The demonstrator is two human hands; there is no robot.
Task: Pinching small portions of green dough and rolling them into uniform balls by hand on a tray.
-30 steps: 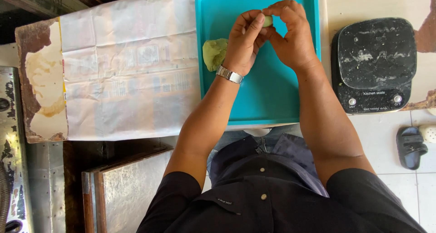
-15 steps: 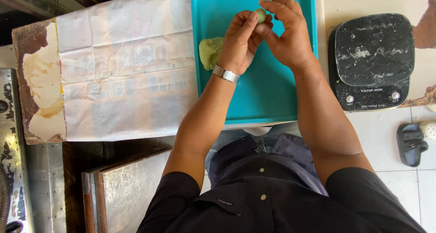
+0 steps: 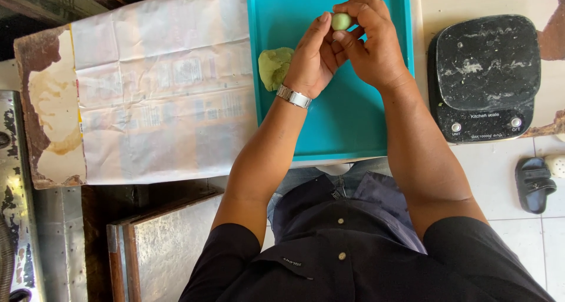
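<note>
Both my hands are raised over a teal plastic tray (image 3: 353, 125). Between the fingertips of my left hand (image 3: 312, 57) and my right hand (image 3: 371, 43) I hold a small round ball of pale green dough (image 3: 340, 21). A silver watch sits on my left wrist. A larger lump of the same green dough (image 3: 273, 67) lies on the tray, just left of my left hand.
A black kitchen scale (image 3: 485, 78) dusted with flour stands right of the tray. Creased paper (image 3: 159, 96) covers the table to the left, stained at its far left end. Metal sheets (image 3: 159, 249) lean below the table. A dark sandal (image 3: 532, 184) lies on the tiled floor.
The piece of dough between my fingertips has become a rounder, more visible ball. My hands have stayed over the tray's far part, shifting only slightly.
</note>
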